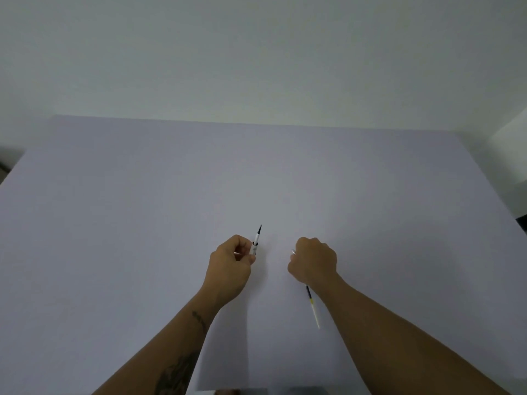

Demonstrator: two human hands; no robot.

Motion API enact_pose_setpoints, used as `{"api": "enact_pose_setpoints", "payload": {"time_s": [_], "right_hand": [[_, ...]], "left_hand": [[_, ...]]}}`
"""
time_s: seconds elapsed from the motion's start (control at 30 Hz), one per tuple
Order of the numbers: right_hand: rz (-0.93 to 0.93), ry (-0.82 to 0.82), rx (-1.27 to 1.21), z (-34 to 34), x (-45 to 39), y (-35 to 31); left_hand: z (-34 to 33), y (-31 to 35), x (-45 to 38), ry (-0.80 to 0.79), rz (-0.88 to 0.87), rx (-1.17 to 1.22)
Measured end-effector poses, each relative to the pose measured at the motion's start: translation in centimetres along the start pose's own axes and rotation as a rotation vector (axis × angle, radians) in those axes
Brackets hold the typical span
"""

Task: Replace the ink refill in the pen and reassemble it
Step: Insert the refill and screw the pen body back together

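Hands first, as I see them from the head camera: my left hand (231,262) is curled closed around the pen body (255,243), fingers (242,246) wrapped on its lower end, so only the upper part shows. That part is white with a dark band just above the grip and a thin dark tip pointing up and away from me, tilted slightly to the right. My right hand (312,260) is also curled shut, knuckles up, near the left one but apart from it, with bare tabletop (142,223) between them. A small silvery tip pokes out at its upper left edge, beside the forefinger; I cannot tell what piece that belongs to, or exactly how the fingers pinch it, since the back of the hand hides them. From under the heel of the right hand a thin refill (312,307) slants down toward me and to the right: dark near the hand, a short yellow band, then white to its end. Whether it lies on the pale tabletop or hangs from the hand I cannot tell.
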State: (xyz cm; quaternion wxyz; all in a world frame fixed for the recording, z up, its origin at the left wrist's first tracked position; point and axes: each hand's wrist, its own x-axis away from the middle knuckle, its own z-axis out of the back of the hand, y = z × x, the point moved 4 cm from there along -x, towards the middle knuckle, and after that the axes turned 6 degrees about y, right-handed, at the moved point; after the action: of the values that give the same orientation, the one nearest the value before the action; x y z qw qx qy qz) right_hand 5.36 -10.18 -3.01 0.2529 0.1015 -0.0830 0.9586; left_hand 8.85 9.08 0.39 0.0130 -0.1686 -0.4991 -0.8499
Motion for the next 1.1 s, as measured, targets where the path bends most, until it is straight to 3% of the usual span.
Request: {"api": "enact_pose_setpoints", "payload": {"time_s": [0.1, 0.3, 0.4, 0.63, 1.1], "right_hand": [[-0.032, -0.022, -0.075, 0.0, -0.4, -0.1], [-0.304, -0.055, -1.067, 3.2, -0.7, -0.5], [-0.331, -0.072, -1.324, 5.3, -0.3, -0.8], [-0.333, -0.069, -1.383, 6.8, 1.3, -1.5], [-0.211, -0.21, -1.23, 6.3, 4.9, -4.1]], "left_hand": [[0.0, -0.1, -0.1, -0.009, 0.015, 0.012], [0.5, 0.1, 0.0, -0.008, 0.023, 0.021], [0.9, 0.1, 0.2, -0.004, 0.023, 0.047], [1.8, 0.3, 1.2, -0.01, -0.002, 0.056], [3.3, 0.8, 2.7, 0.001, -0.074, 0.04]]}}
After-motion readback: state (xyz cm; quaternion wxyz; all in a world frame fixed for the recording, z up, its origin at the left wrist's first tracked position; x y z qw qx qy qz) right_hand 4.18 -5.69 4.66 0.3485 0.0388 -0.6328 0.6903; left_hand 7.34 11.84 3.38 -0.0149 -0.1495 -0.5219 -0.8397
